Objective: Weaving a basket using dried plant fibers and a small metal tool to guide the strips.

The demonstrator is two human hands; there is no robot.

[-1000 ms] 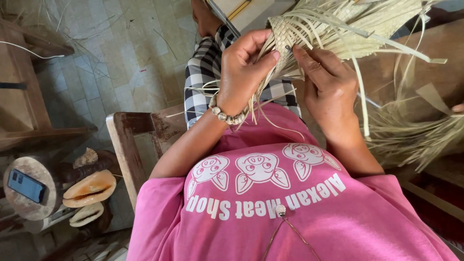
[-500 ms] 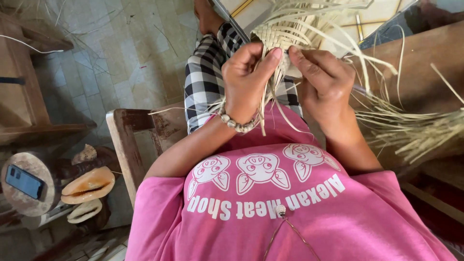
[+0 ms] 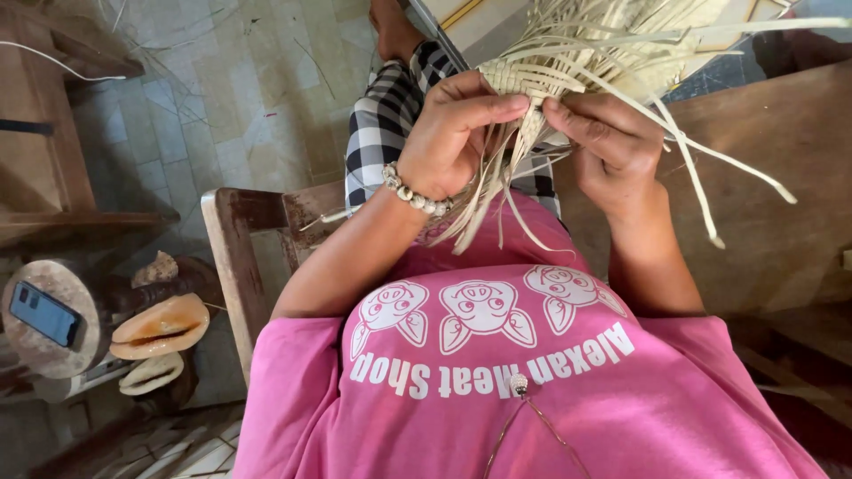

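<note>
A half-woven piece of pale dried leaf strips [image 3: 568, 53] is held above my lap, its loose ends fanning out up and to the right. My left hand [image 3: 457, 133], with a bead bracelet on the wrist, grips the woven edge from the left, thumb on top. My right hand [image 3: 608, 146] pinches strips at the same edge from the right. Loose strands hang down between both hands over my pink shirt [image 3: 497, 372].
I sit on a wooden chair [image 3: 235, 257] over a tiled floor [image 3: 240, 80]. At lower left a round stump [image 3: 49, 319] carries a phone [image 3: 43, 312], with large shells [image 3: 160, 326] beside it. A wooden bench [image 3: 53, 160] stands left, a wooden surface [image 3: 781, 186] right.
The weaving has risen and turned, and the loose strips now fan out to the right. Both hands have kept their hold and moved closer together on the woven edge.
</note>
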